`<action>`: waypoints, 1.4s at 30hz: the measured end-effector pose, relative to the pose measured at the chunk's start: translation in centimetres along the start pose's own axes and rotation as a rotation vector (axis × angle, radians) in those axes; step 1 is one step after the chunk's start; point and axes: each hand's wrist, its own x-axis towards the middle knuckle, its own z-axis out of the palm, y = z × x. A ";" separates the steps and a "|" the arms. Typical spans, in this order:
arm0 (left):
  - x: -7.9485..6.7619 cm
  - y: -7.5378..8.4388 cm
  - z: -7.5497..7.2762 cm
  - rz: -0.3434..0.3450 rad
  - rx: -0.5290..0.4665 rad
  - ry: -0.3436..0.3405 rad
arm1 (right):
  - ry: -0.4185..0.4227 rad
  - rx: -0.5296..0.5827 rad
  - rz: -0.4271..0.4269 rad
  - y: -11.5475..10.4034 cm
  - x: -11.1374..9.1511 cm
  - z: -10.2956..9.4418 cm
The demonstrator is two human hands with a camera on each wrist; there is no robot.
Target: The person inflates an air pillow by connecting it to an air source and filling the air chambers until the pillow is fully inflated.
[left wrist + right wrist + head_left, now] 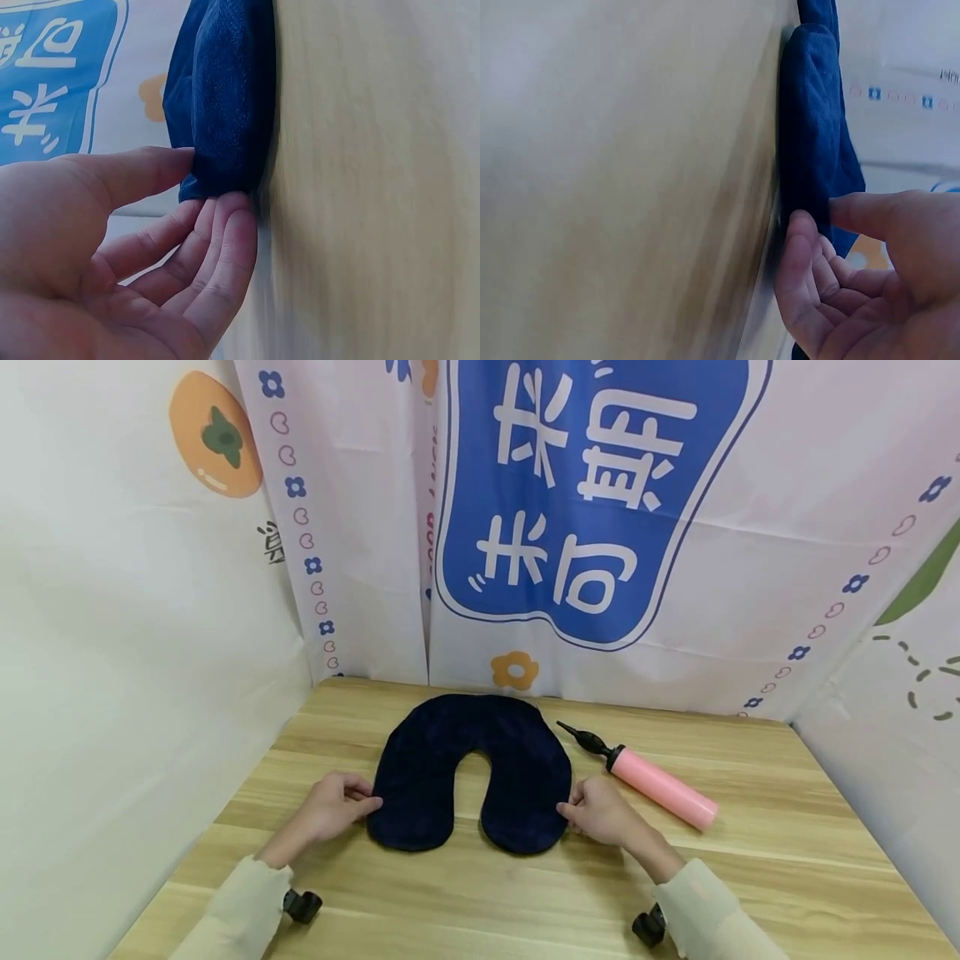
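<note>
A dark navy, U-shaped neck pillow (416,777) lies flat on the wooden table, its two ends pointing toward me. At its left outer edge, my left hand (336,810) pinches the fabric, thumb on top and the other fingers low along the side. My right hand (602,812) grips the opposite edge in much the same way. In the left wrist view, the thumb presses the upper side of the pillow (232,97), with fingertips at its lower edge. The right wrist view has the pillow (808,120) between thumb and fingers.
Right of the pillow lies a hand air pump (663,787) with a pink barrel and black nozzle, close beyond my right hand. A printed cloth (375,610) hangs behind the table's (465,910) back edge, with white walls of cloth at both sides.
</note>
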 end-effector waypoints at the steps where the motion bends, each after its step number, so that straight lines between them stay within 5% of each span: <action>1: 0.0 0.0 -0.1 0.011 0.004 0.003 | -0.009 0.005 -0.007 -0.2 -0.3 0.1; 9: 0.2 -0.2 -0.6 0.039 0.078 0.041 | -0.057 -0.044 -0.010 -1.4 -2.3 0.7; 14: -1.3 0.2 -0.6 -0.039 0.212 0.039 | -0.037 -0.104 0.004 -1.1 -1.2 -0.1; 19: -1.6 1.0 -0.1 -0.045 0.214 0.041 | 0.031 -0.105 0.051 -0.2 0.6 -0.8; 27: -0.4 0.1 -0.3 -0.077 0.163 0.044 | 0.014 -0.051 0.041 0.1 1.3 -0.1; 33: 1.8 -0.1 -1.1 -0.059 0.169 0.058 | 0.036 -0.062 -0.015 -1.1 -0.6 1.0; 42: 4.6 -0.2 -1.9 -0.015 0.124 0.078 | -0.041 -0.060 -0.007 -2.7 -2.9 2.0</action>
